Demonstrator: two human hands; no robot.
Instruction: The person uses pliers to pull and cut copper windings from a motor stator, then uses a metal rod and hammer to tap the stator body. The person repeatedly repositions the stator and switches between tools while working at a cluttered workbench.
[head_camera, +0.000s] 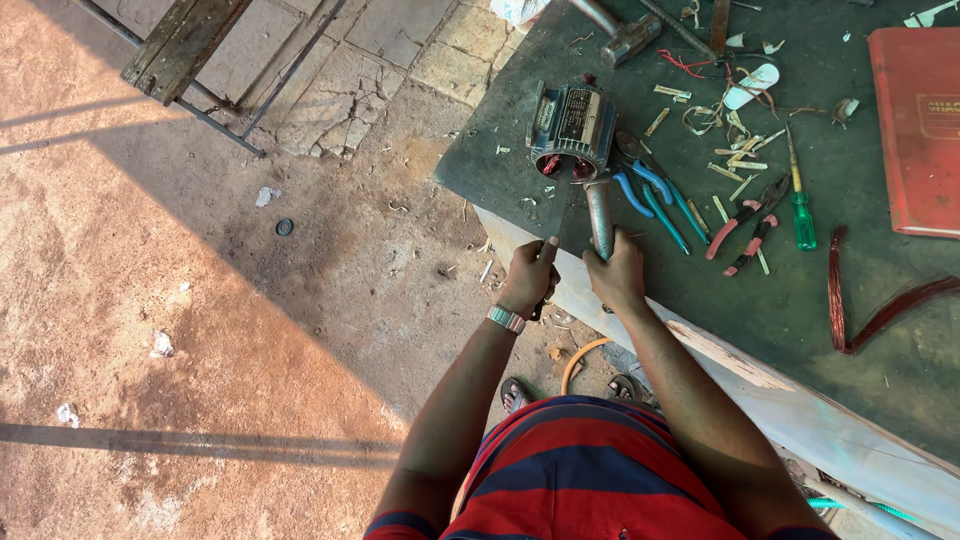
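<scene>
A small grey electric motor (571, 127) lies on its side on the dark green workbench (880, 340), with coloured wires at its open end. My right hand (616, 274) grips a grey metal rod (598, 215) that points up at the motor's open end. My left hand (528, 277), with a watch on the wrist, is closed around a thin dark tool handle (549, 252) beside the rod, at the bench's edge.
Blue-handled pliers (655, 200), red-handled pliers (745, 225), a green screwdriver (800, 205), copper wire coils (870, 310), paper scraps and a red book (920, 130) lie on the bench. A hammer (625, 35) rests at the top. Dirt and stone ground spreads left, with a wooden bench frame (185, 45).
</scene>
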